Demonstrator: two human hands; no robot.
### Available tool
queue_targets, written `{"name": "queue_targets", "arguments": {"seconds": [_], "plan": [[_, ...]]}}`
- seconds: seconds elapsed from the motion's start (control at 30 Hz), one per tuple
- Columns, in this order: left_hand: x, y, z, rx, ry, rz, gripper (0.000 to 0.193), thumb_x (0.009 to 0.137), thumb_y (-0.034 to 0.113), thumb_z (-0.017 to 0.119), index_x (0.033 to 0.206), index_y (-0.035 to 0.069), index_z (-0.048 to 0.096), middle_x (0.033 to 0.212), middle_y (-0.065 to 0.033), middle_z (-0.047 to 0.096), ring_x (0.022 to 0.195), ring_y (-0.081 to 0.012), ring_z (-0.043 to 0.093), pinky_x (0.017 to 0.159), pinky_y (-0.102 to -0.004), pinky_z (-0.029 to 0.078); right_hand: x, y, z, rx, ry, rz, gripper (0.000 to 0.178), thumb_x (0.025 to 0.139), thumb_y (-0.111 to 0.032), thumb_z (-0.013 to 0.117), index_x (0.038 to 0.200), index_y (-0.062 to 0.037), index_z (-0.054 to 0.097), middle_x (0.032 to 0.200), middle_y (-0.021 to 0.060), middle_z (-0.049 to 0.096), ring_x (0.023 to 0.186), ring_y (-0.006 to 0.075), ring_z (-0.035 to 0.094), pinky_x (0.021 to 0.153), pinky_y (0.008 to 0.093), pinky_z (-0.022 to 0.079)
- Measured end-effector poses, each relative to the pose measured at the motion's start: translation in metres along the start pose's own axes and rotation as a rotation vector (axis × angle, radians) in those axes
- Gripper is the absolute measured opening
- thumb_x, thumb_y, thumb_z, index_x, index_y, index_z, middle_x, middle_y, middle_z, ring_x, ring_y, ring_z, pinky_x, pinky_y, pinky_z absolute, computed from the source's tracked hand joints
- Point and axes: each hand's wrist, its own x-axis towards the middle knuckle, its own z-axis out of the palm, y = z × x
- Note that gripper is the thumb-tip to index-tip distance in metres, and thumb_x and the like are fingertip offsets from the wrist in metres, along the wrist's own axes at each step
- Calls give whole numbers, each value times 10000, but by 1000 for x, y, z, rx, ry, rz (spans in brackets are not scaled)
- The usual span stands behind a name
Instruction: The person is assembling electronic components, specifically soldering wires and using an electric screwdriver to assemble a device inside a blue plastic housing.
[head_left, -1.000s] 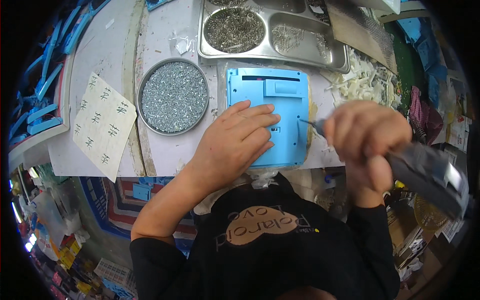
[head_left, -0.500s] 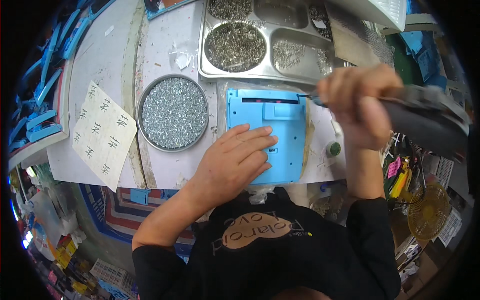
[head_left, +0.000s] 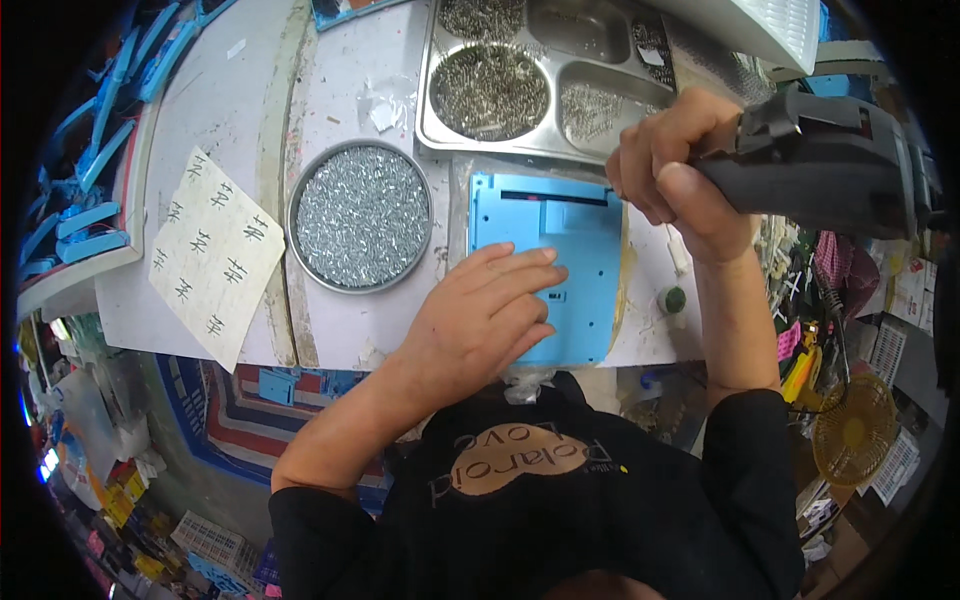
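A flat light-blue plastic housing [head_left: 575,325] lies on a clear bag on the table, with a dark slot along its far edge. My left hand [head_left: 485,312] rests on its near left part, fingers stretched out flat. My right hand [head_left: 685,170], by the housing's far right corner, is wrapped round a black electric screwdriver [head_left: 825,165]. The screwdriver's body extends to the right; its tip is hidden behind my fingers. Left of the housing stands a round metal tin [head_left: 431,225] full of small silver screws [head_left: 360,215].
A steel compartment tray [head_left: 570,38] with small metal parts stands beyond the housing. Left of the tin lies a marked sheet of paper [head_left: 215,262]. More blue plastic parts [head_left: 100,150] fill a bin at the far left. A small green object [head_left: 675,299] lies at right.
The screwdriver has swung up to a more level position, and its bit, earlier visible at the housing's far right corner, is now hidden. My left hand stays on the housing. The view has shifted slightly.
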Motion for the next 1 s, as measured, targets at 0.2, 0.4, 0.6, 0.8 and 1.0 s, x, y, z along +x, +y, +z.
{"name": "queue_targets", "arguments": {"seconds": [0.2, 0.4, 0.6, 0.8, 1.0], "plan": [[2, 0, -2, -6, 13, 9, 190, 841, 126, 789, 921, 72, 626, 1255, -112, 702, 1263, -291, 631, 1059, -490, 472, -1, 4, -4, 230, -31, -36, 212, 941, -187, 681, 977, -41, 531, 626, 11, 496, 508, 103, 466, 521, 281, 421], [-6, -2, 5, -62, 190, -8, 146, 860, 110, 771, 979, 84, 691, 1140, -76, 748, 1137, -252, 695, 1058, -486, 467, -11, -57, 23, 410, -150, -184, 271, 912, -245, 779, 1026, -111, 572, 634, -39, 587, 497, 69, 544, 540, 248, 515], [-7, 5, -9, -91, 262, -9, 126, 866, 116, 769, 970, 99, 700, 1038, -49, 759, 1062, -231, 721, 1073, -508, 431, -13, -61, 56, 473, -143, -129, 271, 920, -296, 797, 966, -160, 567, 608, -61, 613, 479, 57, 568, 545, 236, 555], [-12, -3, -22, -58, 291, 42, 168, 833, 139, 811, 941, 106, 686, 995, -36, 749, 998, -217, 732, 1076, -515, 418, -9, -58, 75, 553, 20, -62, 248, 937, -286, 767, 950, -164, 550, 588, -69, 604, 472, 48, 556, 580, 235, 549], [-14, -11, -36, 29, 310, 118, 241, 785, 193, 860, 921, 117, 676, 950, -29, 736, 957, -199, 731, 1048, -508, 436, 2, -57, 82, 548, 27, -12, 260, 936, -305, 765, 964, -167, 547, 590, -75, 607, 480, 39, 560, 589, 239, 551]]}}
